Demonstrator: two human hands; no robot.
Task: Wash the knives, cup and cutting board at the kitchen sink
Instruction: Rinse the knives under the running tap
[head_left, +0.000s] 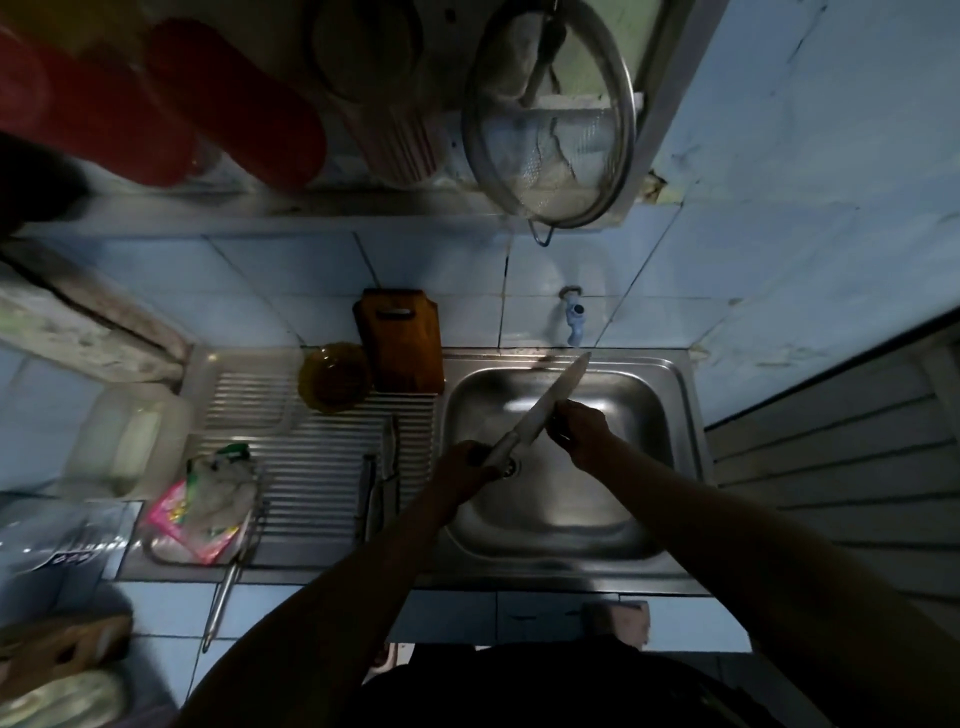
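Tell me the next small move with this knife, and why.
Probably slide the right hand along the blade toward the tip. The left hand grips the knife by its handle over the sink, and the right hand sits only at mid-blade.

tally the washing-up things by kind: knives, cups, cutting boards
knives: 3, one held over the sink by both hands, two lying on the drainboard
cups: 1, amber cup on the drainboard
cutting boards: 1, wooden board leaning on the wall
total: 5
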